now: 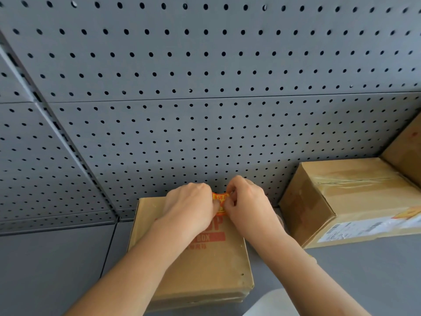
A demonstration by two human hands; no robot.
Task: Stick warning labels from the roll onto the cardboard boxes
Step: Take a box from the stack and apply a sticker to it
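A flat cardboard box [205, 265] with red print lies on the grey shelf in front of me. Over its far end both hands meet around a red and yellow warning label [220, 202]. My left hand [190, 205] pinches the label's left side. My right hand [247, 205] pinches its right side. The label is partly hidden by my fingers, and I cannot tell whether it touches the box. The label roll is not visible.
A larger taped cardboard box [355, 199] with a white shipping label stands at the right, another box edge [407, 151] behind it. A grey pegboard wall [205, 87] rises right behind the boxes. The grey shelf surface [57, 270] spreads to the left.
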